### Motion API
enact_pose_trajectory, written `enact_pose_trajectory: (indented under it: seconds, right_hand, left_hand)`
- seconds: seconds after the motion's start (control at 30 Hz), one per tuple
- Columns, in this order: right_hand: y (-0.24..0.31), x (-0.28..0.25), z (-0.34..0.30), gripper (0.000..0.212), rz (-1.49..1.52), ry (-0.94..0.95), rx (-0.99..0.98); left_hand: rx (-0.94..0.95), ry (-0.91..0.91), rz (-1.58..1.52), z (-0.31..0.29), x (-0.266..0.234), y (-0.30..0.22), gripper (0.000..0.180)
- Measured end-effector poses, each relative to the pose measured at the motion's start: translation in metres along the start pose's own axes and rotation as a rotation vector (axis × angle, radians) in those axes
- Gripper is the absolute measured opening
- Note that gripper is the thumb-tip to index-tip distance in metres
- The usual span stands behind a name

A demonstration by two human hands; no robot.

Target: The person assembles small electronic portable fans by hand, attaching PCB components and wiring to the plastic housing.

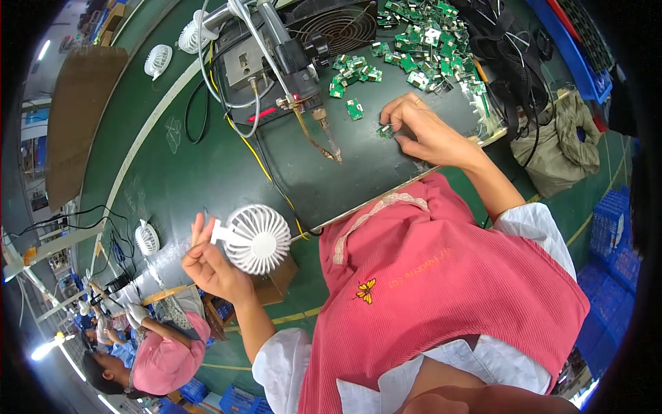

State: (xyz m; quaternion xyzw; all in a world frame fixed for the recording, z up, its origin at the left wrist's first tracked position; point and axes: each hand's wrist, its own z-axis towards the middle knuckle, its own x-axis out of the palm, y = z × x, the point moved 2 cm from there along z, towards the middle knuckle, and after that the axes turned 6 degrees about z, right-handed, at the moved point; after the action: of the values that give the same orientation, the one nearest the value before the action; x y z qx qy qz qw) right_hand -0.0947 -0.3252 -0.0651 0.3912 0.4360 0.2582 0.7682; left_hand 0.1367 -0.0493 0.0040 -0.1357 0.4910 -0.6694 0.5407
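My left hand [215, 268] is closed on a white fan head [258, 238] with a round slatted cage, pinching it near its short neck at the table's front edge. My right hand [429, 132] rests over the dark tabletop, with a small green circuit board [385, 130] between its thumb and fingers. Just beyond that hand lies a single green board [354, 109], and further back a pile of green circuit boards [431, 41] spreads across the table. To the left of my right hand, a soldering setup [323, 124] points its thin tip down at the tabletop.
A metal stand [276, 41] with cables and a black fan grille [341, 31] occupies the back middle. More white fans [158, 61] lie on the green bench at the left. Black bags [507, 55] and a blue bin [586, 76] sit at the right. A co-worker in pink [169, 355] sits at lower left.
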Motion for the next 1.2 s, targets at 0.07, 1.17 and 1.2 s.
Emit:
enact_pose_trajectory:
  seconds: [0.07, 1.17, 1.2]
  right_hand:
    - [-0.003, -0.001, 0.001, 0.025, -0.035, 0.037, 0.047]
    - [0.007, 0.046, 0.024, 0.02, -0.229, -0.193, 0.074]
    - [0.007, 0.047, 0.023, 0.02, -0.229, -0.193, 0.075]
  left_hand:
    - [-0.083, -0.051, -0.134, -0.001, 0.002, -0.004, 0.013]
    - [-0.942, 0.584, -0.598, -0.046, 0.116, -0.016, 0.009]
    - [-0.929, 0.552, -0.607, -0.047, 0.118, -0.016, 0.008]
